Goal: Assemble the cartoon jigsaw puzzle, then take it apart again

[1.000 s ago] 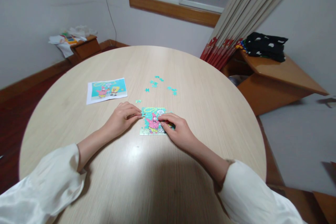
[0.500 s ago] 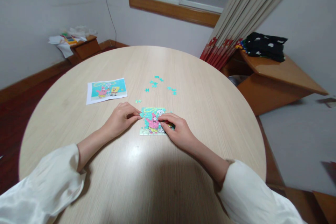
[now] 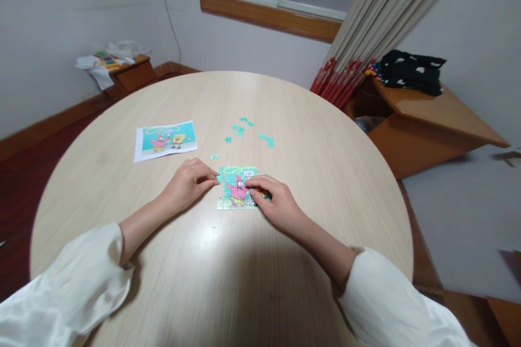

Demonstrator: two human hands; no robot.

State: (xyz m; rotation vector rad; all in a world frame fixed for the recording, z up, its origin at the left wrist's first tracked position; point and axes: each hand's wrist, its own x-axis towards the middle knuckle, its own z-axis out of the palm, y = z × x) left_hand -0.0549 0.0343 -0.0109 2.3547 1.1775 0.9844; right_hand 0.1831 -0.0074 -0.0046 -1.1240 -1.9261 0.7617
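A partly assembled jigsaw puzzle lies flat on the round table, with a pink starfish character and a pale figure beside it. My left hand is closed in a pinch at its left edge, on a teal puzzle piece mostly covered by the fingertips. From the right, my right hand bends over the puzzle, thumb and fingers nearly together and touching its surface. The puzzle's right part is hidden under that hand. Just above the left fingertips lies a loose puzzle piece.
Several loose teal pieces lie beyond the puzzle, with more teal pieces to their right. A printed reference picture rests at the left on the pale wooden table. Behind stand a curtain and a wooden cabinet.
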